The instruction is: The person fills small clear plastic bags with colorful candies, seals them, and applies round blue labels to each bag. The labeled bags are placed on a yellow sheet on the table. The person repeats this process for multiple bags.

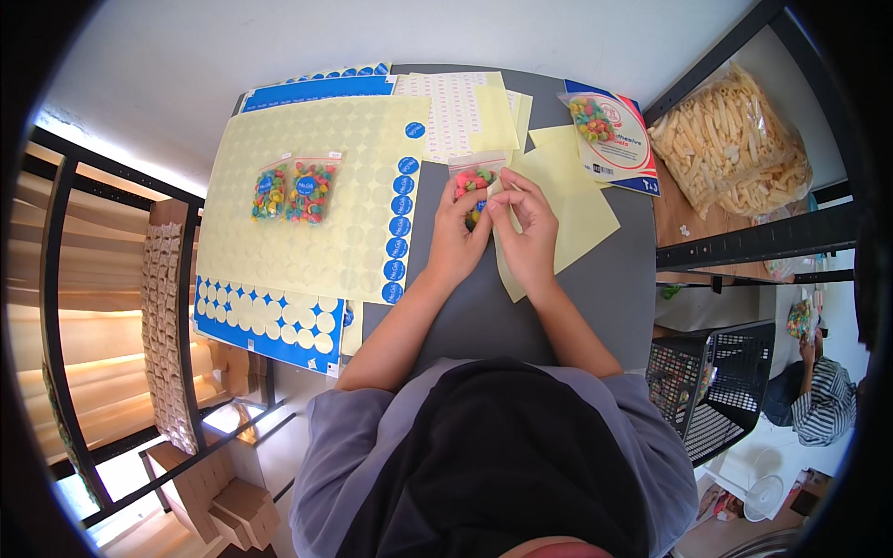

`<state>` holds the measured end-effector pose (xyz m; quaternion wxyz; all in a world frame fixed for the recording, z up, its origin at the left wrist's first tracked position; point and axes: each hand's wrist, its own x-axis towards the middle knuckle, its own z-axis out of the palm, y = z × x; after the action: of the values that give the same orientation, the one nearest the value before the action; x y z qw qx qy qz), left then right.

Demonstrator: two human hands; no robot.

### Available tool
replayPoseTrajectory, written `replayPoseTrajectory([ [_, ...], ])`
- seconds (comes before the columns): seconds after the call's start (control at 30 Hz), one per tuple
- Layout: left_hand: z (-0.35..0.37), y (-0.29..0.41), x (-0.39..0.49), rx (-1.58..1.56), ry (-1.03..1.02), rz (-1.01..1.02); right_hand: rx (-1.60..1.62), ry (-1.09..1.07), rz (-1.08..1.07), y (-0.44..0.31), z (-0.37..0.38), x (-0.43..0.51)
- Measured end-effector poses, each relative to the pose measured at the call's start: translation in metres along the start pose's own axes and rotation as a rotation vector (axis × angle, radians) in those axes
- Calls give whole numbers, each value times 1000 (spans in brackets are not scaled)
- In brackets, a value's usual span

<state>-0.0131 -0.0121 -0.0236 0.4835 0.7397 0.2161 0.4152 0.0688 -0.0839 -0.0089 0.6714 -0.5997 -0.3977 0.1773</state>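
Note:
My left hand holds a small clear zip bag of colourful candy over the grey table. A blue round sticker shows on the bag between my hands. The fingertips of my right hand pinch a small pale piece, perhaps label paper, at the bag's right side. To the left, two filled candy bags with blue round stickers, one beside the other, lie on a large pale yellow label sheet. Blue stickers line that sheet's right edge.
Small-print label sheets lie at the back. Yellow backing paper is right of my hands. Another candy bag rests on a label packet. Beyond stand a shelf with a large snack bag, a black crate and a person.

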Motion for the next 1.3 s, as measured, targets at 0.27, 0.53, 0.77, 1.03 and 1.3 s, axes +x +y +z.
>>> replayPoseTrajectory([
  [0.27,0,-1,0,13,-3,0,-52,-17,-9,3,1,-1],
  [0.53,1,-4,-1,18,-38,-28,-96,47,-68,4,4,0],
  [0.77,-1,-8,-1,-20,-63,-81,-193,-5,-175,-3,2,-2],
  [1.03,-28,-9,12,-661,146,-362,-377,257,-16,20,-88,44],
  [1.3,-41,-5,19,-825,174,-369,92,-207,322,22,-108,40],
])
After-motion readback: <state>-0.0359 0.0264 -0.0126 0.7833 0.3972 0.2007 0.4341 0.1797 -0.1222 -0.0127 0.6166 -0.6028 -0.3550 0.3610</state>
